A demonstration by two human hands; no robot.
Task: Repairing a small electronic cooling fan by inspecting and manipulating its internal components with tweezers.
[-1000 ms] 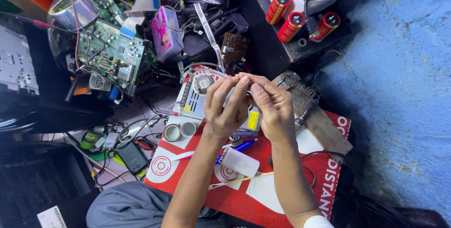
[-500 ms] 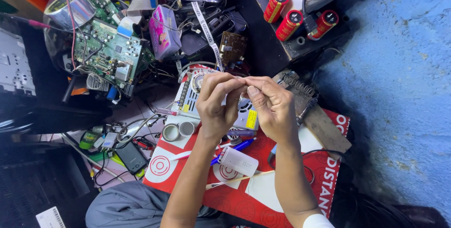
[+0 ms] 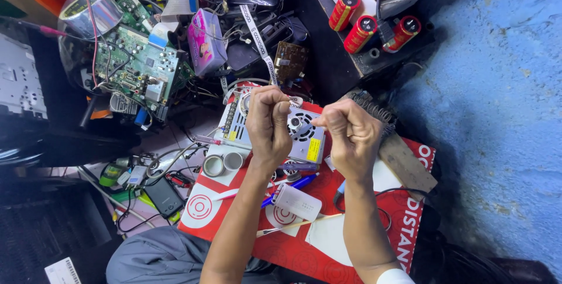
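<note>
Above the perforated metal power supply (image 3: 275,129): left hand (image 3: 268,121) and right hand (image 3: 350,137), each grip pinching something too small to tell, slightly apart.

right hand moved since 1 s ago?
Yes. The right hand has pulled away from the left hand, shifting toward the heat sink side of the metal power supply; earlier the fingertips met.

Perforated metal power-supply case (image 3: 304,134): showing dull silver. Green circuit board (image 3: 137,67): gleaming with solder points. Three red capacitors (image 3: 366,23): shining glossy at the worktop's far edge. Red printed sheet (image 3: 328,243): lying smooth, slightly glossy. Tape roll (image 3: 88,12): reflecting metallic.
</note>
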